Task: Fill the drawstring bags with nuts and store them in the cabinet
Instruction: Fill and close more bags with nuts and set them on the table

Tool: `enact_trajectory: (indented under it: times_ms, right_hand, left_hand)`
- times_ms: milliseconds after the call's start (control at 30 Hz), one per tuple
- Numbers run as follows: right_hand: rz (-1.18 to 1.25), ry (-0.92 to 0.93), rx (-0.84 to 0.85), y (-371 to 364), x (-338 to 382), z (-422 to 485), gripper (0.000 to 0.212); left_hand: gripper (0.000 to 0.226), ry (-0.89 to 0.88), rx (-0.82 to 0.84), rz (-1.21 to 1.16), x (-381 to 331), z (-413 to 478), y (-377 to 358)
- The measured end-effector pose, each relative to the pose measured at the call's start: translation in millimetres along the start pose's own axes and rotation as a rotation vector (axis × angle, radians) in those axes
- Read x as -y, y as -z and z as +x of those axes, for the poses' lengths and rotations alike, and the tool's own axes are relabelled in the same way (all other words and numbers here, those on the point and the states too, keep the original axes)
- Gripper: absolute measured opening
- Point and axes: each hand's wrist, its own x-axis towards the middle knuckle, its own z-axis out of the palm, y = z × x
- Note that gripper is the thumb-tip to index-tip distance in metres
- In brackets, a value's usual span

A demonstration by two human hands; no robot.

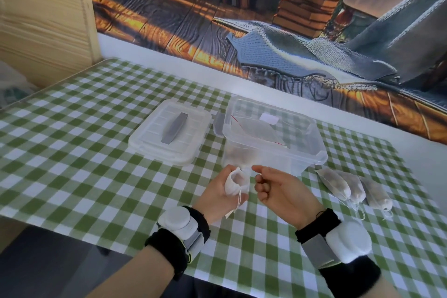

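Note:
My left hand (215,191) grips a small white drawstring bag (235,181) just above the table, mouth open and facing up, its strings hanging down. My right hand (280,189) hovers just right of the bag's mouth, fingers curled and thumb pointing at the bag; I cannot make out anything in it. Behind both hands stands a clear plastic container (319,152) with brown nuts (239,152) at its near corner and a flat packet with a red thread inside. Three filled bags (353,189) lie side by side to the right.
The container's clear lid (154,147) with a grey handle lies left of it on the green checked tablecloth (84,152). A light wooden cabinet (43,19) stands at the far left. A wall with a printed backdrop runs behind the table.

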Motion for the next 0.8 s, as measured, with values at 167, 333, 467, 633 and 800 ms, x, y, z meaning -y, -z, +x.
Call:
enact_trajectory:
  times_ms: [167,333,467,633,800]
  right_hand:
    - [-0.712,0.49,-0.066,-17.7,8.5,-13.3,0.004]
    - [-0.978,0.665,-0.023,-25.4,4.7,-8.8,0.018]
    - [-1.13,0.629,-0.01,-24.9,-2.1,-1.2,0.012]
    - [-0.926,0.633,0.015,-26.4,2.1,-3.0,0.024]
    - [-0.685,0.736,0.14,-19.2,0.8,-6.1,0.04]
  left_hand:
    - [0.036,-0.009,0.007,0.014,-3.0,-1.5,1.1]
    - [0.036,-0.007,-0.001,0.052,-1.8,-2.7,1.9]
    - [0.031,-0.02,0.008,0.048,-0.8,-2.2,1.9]
    - [0.03,-0.028,0.008,0.055,2.2,0.7,1.7]
    - [0.032,-0.008,0.007,0.058,2.2,0.8,1.2]
